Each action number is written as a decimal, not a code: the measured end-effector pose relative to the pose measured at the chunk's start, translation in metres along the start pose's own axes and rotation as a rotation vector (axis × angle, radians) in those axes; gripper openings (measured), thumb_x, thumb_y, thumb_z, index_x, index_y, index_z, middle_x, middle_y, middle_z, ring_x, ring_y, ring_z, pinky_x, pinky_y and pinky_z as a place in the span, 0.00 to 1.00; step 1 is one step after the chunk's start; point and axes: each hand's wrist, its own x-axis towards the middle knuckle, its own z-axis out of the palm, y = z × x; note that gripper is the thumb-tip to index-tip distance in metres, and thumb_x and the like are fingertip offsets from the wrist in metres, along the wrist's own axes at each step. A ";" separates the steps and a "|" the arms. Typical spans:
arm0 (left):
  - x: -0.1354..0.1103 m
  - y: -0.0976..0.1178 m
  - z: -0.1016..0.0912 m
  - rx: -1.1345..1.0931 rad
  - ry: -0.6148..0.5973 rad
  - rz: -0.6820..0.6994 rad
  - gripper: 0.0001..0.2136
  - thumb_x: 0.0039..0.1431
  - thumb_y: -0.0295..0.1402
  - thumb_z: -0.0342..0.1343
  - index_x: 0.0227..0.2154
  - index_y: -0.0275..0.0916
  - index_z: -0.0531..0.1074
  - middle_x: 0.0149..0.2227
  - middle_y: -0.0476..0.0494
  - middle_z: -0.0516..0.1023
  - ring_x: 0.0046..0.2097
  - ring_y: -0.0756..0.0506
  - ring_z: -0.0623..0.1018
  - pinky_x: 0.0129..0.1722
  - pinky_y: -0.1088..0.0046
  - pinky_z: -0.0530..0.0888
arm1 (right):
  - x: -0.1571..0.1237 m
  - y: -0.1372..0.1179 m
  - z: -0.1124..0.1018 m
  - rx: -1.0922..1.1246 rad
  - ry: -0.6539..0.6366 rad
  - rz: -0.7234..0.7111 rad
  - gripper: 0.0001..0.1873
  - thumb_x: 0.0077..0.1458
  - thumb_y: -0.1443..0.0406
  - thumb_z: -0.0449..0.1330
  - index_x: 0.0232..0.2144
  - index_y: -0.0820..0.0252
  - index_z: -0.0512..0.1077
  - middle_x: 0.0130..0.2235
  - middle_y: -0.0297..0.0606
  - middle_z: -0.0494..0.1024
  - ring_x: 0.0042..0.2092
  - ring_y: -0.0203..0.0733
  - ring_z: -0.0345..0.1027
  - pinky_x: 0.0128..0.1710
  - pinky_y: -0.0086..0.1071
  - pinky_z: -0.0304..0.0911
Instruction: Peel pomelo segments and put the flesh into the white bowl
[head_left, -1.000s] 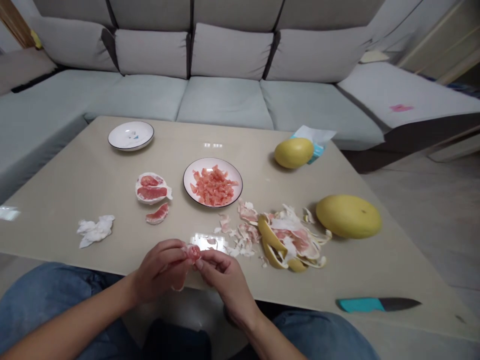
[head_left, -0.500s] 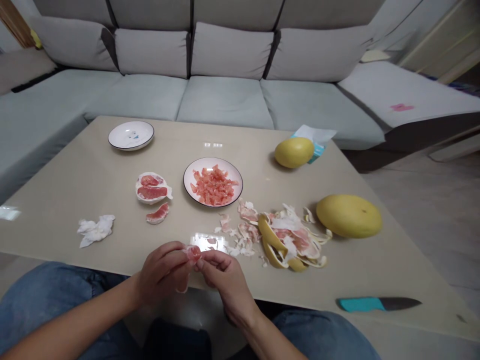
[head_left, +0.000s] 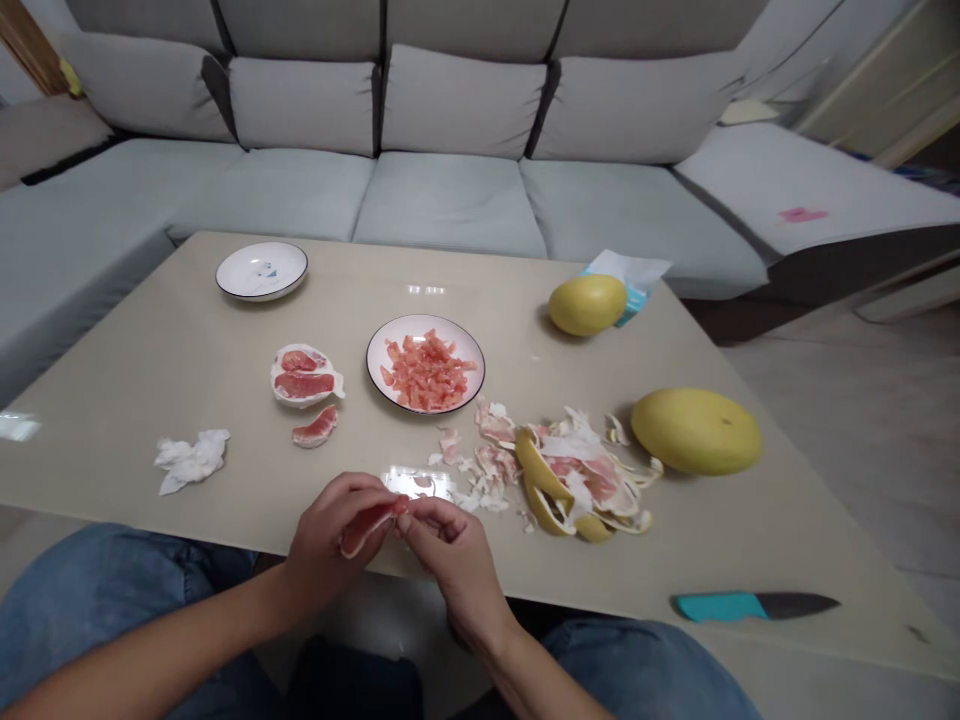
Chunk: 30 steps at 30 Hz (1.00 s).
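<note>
My left hand (head_left: 326,540) is closed around a pomelo segment (head_left: 367,524) near the table's front edge; red flesh and a pale membrane edge show. My right hand (head_left: 450,555) pinches the segment's right tip between thumb and forefinger. Beyond my hands, a pink plate (head_left: 465,392) with a dark rim holds small pieces of pomelo flesh (head_left: 427,370). To its left lie a partly opened peeled pomelo (head_left: 304,385) and a loose segment (head_left: 316,428). Right of my hands is a heap of peel and membrane scraps (head_left: 551,490).
A whole pomelo (head_left: 696,430) lies on the right, another pomelo (head_left: 587,304) farther back by a tissue pack (head_left: 634,300). A teal-handled knife (head_left: 754,605) rests near the front right edge. A white plate (head_left: 262,285) and crumpled tissue (head_left: 192,460) are on the left.
My left hand has turned the pomelo segment, so its long red side now faces up. My right hand keeps its pinch at the tip, almost in the same spot.
</note>
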 end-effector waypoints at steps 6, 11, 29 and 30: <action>0.000 0.000 0.001 -0.073 -0.009 -0.075 0.13 0.57 0.23 0.58 0.44 0.44 0.74 0.38 0.46 0.74 0.40 0.48 0.77 0.39 0.72 0.75 | -0.001 0.001 0.001 -0.039 0.020 -0.039 0.12 0.46 0.57 0.69 0.28 0.60 0.78 0.25 0.33 0.75 0.26 0.32 0.62 0.27 0.25 0.56; -0.003 -0.002 0.003 0.002 0.054 0.030 0.17 0.56 0.22 0.57 0.47 0.44 0.71 0.40 0.44 0.73 0.41 0.46 0.77 0.40 0.71 0.76 | 0.000 0.004 0.003 -0.051 0.004 -0.001 0.16 0.46 0.54 0.68 0.29 0.61 0.77 0.20 0.29 0.69 0.20 0.27 0.50 0.18 0.24 0.46; -0.013 -0.024 0.011 0.081 -0.043 0.136 0.20 0.64 0.25 0.50 0.58 0.46 0.64 0.47 0.42 0.76 0.47 0.45 0.78 0.47 0.69 0.77 | 0.004 0.004 -0.001 0.058 -0.001 0.120 0.13 0.45 0.57 0.67 0.22 0.63 0.74 0.21 0.29 0.70 0.18 0.25 0.46 0.17 0.25 0.39; -0.012 -0.023 0.011 0.070 -0.040 0.107 0.19 0.65 0.25 0.49 0.57 0.46 0.65 0.46 0.42 0.77 0.46 0.45 0.78 0.46 0.70 0.77 | 0.004 0.005 -0.001 0.064 0.006 0.121 0.13 0.44 0.58 0.67 0.22 0.62 0.74 0.20 0.28 0.69 0.18 0.25 0.46 0.18 0.25 0.39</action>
